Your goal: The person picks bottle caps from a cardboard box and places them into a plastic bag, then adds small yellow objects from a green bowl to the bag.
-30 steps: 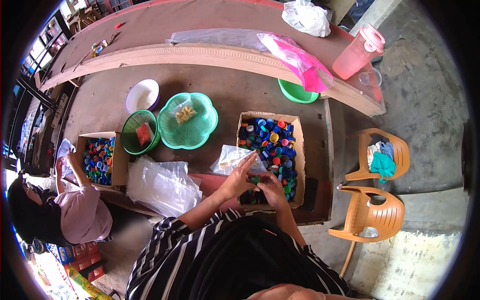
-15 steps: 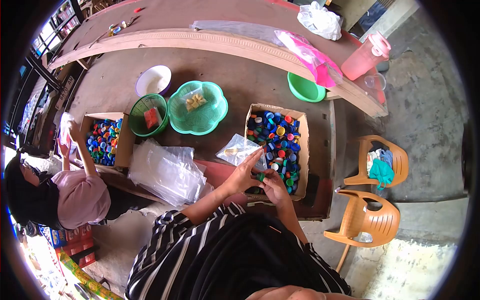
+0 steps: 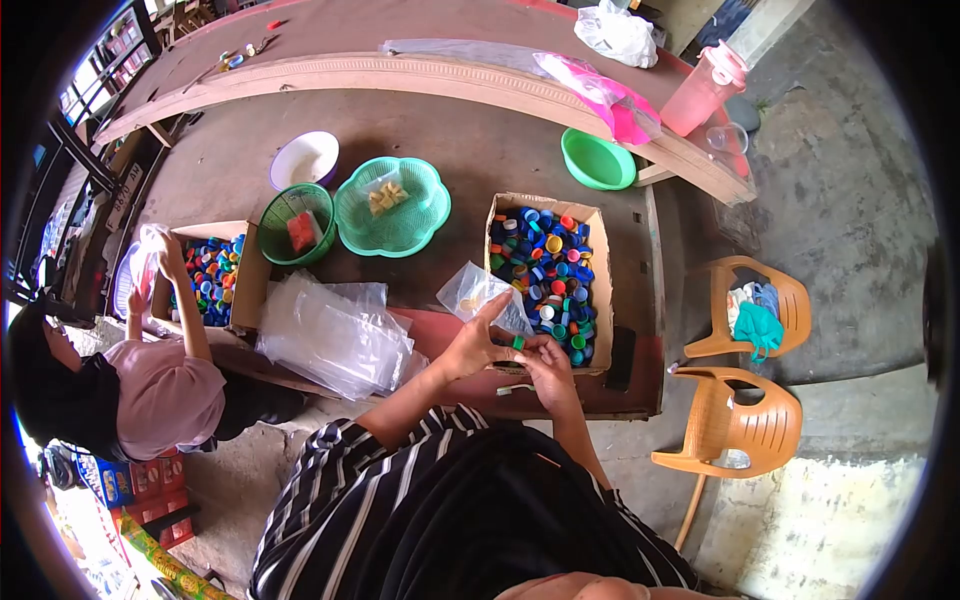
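A cardboard box (image 3: 601, 270) full of coloured bottle caps sits on the brown table right in front of me. My left hand (image 3: 472, 345) holds a small clear plastic bag (image 3: 478, 292) by its near edge, beside the box. My right hand (image 3: 545, 362) hovers at the box's near end, fingers pinched on a green cap (image 3: 519, 343) next to the bag's mouth.
A stack of clear bags (image 3: 335, 332) lies to my left. Beyond it stand two green baskets (image 3: 395, 208), a white bowl (image 3: 305, 160) and a green bowl (image 3: 598, 160). A person in pink (image 3: 150, 390) works at a second cap box (image 3: 205, 280). Two orange chairs (image 3: 745, 420) stand on the right.
My hands have drawn back from inside the box to its near end, right hand bringing a green cap to the bag. The person at left has raised a bag.
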